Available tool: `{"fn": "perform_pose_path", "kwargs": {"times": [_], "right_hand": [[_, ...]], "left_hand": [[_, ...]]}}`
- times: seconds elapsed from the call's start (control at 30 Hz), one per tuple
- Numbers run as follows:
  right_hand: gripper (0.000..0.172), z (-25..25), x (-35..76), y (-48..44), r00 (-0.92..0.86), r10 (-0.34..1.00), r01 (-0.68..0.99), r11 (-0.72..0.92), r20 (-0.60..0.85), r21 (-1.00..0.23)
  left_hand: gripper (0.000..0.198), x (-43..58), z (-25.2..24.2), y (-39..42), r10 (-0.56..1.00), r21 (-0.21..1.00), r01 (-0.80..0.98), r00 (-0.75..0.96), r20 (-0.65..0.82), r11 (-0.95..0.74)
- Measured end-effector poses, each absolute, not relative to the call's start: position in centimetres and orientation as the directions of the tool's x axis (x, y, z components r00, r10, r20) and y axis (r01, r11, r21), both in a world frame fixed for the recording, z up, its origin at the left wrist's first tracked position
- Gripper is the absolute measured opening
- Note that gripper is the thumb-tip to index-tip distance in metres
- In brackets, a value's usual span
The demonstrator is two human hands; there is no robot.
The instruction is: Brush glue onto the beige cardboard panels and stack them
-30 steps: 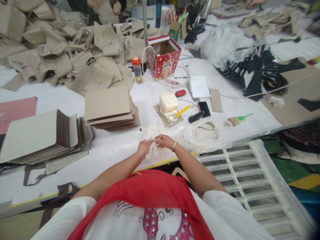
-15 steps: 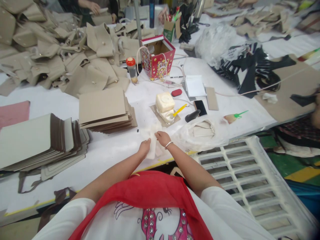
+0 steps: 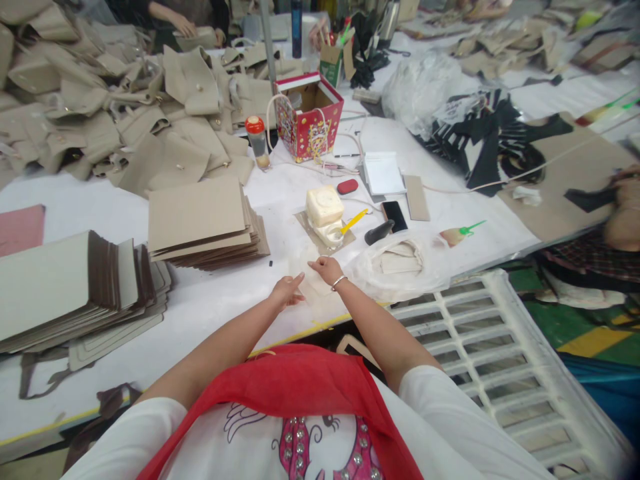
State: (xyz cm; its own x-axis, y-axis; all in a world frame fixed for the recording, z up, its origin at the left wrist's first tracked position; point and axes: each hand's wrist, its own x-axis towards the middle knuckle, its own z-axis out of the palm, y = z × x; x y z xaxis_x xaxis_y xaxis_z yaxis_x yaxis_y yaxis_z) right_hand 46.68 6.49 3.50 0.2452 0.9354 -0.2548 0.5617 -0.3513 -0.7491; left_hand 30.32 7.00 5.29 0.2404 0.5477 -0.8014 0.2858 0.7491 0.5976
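Close to the table's front edge, my left hand point(image 3: 288, 291) has its thumb and fingers apart, with nothing visible between them. Just to its right, my right hand point(image 3: 327, 269), with a bracelet point(image 3: 339, 283) at the wrist, is closed in a pinch at the edge of a pale, thin sheet point(image 3: 316, 288). What exactly its fingertips grip is too small to make out. Beyond the hands stands a cream block-shaped container point(image 3: 325, 205) with a white cup-like part and a yellow-handled tool point(image 3: 356, 220). A clear plastic bag point(image 3: 400, 267) with pale pieces lies right of my right hand.
Stacks of beige panels point(image 3: 197, 217) and grey-white panels point(image 3: 45, 287) stand at the left. Behind them are heaped beige pieces point(image 3: 190, 87). A red patterned box point(image 3: 315, 123), a phone point(image 3: 395, 216) and a green-tipped bottle point(image 3: 457, 233) are farther off. A white slatted rack point(image 3: 475, 347) adjoins the table.
My left hand has opened and come away from the white strip it held, shifting slightly left. My right hand stays pinched nearly in place. The whole view has shifted a little.
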Motion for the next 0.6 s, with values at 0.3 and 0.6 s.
{"fn": "perform_pose_path", "kwargs": {"times": [0.3,0.6], "right_hand": [[0.047,5.3,45.5,6.1,0.051,0.962,0.730,-0.218,-0.267,-0.647],[0.034,9.0,52.3,3.6,0.145,0.952,0.947,-0.213,-0.269,-0.242]], "left_hand": [[0.029,31.2,5.0,6.8,0.684,0.720,0.079,0.255,-0.683,0.690],[0.018,30.7,4.3,8.2,0.601,0.618,0.101,0.155,-0.784,0.780]]}}
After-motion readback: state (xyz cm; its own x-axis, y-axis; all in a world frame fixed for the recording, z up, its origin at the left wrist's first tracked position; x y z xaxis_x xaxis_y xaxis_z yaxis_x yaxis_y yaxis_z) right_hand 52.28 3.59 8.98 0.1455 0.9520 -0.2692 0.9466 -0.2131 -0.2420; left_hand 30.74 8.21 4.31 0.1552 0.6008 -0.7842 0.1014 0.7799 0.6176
